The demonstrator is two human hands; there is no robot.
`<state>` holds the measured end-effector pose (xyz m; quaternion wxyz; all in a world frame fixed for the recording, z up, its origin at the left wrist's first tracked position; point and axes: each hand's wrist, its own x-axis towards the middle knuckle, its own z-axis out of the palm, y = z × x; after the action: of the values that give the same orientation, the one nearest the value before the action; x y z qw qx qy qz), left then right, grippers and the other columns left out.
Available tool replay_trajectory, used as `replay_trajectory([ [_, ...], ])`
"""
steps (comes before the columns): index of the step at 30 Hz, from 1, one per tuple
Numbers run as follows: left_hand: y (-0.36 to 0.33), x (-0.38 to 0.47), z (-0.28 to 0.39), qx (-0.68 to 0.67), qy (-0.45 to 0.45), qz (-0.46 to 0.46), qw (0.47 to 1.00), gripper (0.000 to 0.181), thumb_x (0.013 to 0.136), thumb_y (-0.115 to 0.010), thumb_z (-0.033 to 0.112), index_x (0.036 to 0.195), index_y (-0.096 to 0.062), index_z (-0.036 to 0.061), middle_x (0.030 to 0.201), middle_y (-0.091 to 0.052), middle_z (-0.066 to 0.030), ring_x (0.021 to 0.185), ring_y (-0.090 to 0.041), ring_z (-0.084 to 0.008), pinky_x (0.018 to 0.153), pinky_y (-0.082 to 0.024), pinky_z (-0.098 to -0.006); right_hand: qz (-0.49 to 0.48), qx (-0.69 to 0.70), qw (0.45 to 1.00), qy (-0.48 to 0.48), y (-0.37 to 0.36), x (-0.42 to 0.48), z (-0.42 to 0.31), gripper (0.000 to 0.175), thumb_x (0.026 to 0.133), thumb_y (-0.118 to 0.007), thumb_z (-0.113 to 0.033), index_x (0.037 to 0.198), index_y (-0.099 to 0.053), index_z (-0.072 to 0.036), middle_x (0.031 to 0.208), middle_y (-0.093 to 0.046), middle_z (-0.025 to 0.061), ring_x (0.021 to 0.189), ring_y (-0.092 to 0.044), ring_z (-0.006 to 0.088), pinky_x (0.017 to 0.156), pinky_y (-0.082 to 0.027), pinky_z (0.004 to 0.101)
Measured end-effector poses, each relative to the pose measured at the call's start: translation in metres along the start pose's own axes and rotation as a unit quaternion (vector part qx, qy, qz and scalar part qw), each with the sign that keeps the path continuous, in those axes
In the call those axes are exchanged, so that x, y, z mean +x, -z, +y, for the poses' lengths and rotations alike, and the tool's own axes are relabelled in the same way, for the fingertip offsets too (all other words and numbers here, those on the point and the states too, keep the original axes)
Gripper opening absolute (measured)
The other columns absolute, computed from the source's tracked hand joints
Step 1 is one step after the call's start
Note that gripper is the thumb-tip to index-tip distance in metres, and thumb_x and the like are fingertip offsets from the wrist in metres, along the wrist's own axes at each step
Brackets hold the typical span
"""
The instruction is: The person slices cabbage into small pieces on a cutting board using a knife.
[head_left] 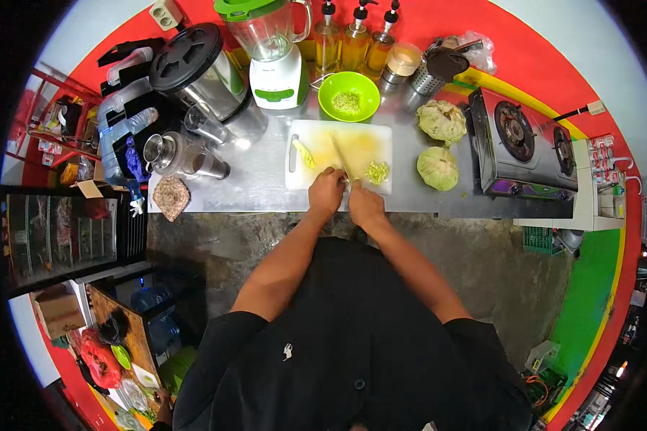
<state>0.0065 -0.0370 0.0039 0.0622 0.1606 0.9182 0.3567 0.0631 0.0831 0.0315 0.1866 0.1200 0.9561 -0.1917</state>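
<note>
A white plastic cutting board (323, 180) lies on the steel counter. My right hand (365, 206) grips the handle of a kitchen knife (341, 153), its blade pointing away from me over the board. Close beside it, my left hand (326, 191) has its fingers curled at the board's near edge; a small pale piece seems to show at its fingertips, mostly hidden. Chopped pale green vegetable (377, 172) forms a pile at the board's right. A longer pale green piece (303, 153) lies near the board's handle slot. Behind the board, a green bowl (349, 97) holds more chopped bits.
Two cabbages (438, 168) sit right of the board, before a two-burner gas stove (525, 145). A blender (277, 75) and pump bottles (356, 40) stand behind. Glass and metal vessels (183, 156) are at the left. Another person's hand (163, 398) shows at the lower left.
</note>
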Motion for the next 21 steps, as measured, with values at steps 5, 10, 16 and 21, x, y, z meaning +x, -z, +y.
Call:
replay_trajectory([
  [5, -0.001, 0.001, -0.006, -0.009, -0.013, -0.002, 1.000, 0.007, 0.083, -0.068, 0.011, 0.089, -0.073, 0.0106, 0.096, -0.069, -0.0101, 0.093, -0.067, -0.0332, 0.078, -0.054, -0.0437, -0.009, -0.028, 1.000, -0.008, -0.004, -0.009, -0.002, 0.027, 0.092, -0.049, -0.004, 0.116, -0.053, 0.007, 0.099, -0.071, 0.0289, 0.095, -0.071, 0.0424, 0.083, -0.056, 0.0521],
  [10, 0.001, -0.005, 0.003, 0.038, -0.044, 0.010, 0.998, 0.011, 0.087, -0.066, 0.014, 0.092, -0.074, 0.0088, 0.098, -0.067, -0.0083, 0.095, -0.067, -0.0321, 0.080, -0.056, -0.0462, -0.017, -0.050, 0.999, 0.008, 0.004, 0.001, -0.001, 0.028, 0.093, -0.050, -0.008, 0.119, -0.054, 0.004, 0.102, -0.072, 0.0258, 0.097, -0.071, 0.0418, 0.084, -0.056, 0.0523],
  [16, -0.001, -0.003, 0.000, 0.030, -0.031, -0.013, 0.999, 0.013, 0.088, -0.063, 0.015, 0.091, -0.074, 0.0086, 0.099, -0.068, -0.0090, 0.097, -0.066, -0.0329, 0.080, -0.056, -0.0464, 0.017, -0.052, 0.998, 0.018, -0.010, -0.002, 0.007, 0.030, 0.096, -0.048, -0.010, 0.119, -0.055, 0.007, 0.094, -0.073, 0.0249, 0.088, -0.073, 0.0391, 0.078, -0.058, 0.0487],
  [21, 0.001, -0.001, 0.001, 0.025, -0.008, -0.037, 0.999, 0.011, 0.088, -0.063, 0.014, 0.091, -0.073, 0.0094, 0.100, -0.068, -0.0092, 0.097, -0.066, -0.0334, 0.081, -0.056, -0.0464, 0.011, -0.080, 0.996, 0.028, 0.001, 0.006, 0.000, 0.028, 0.093, -0.053, -0.006, 0.119, -0.057, 0.005, 0.095, -0.074, 0.0226, 0.088, -0.073, 0.0377, 0.077, -0.059, 0.0455],
])
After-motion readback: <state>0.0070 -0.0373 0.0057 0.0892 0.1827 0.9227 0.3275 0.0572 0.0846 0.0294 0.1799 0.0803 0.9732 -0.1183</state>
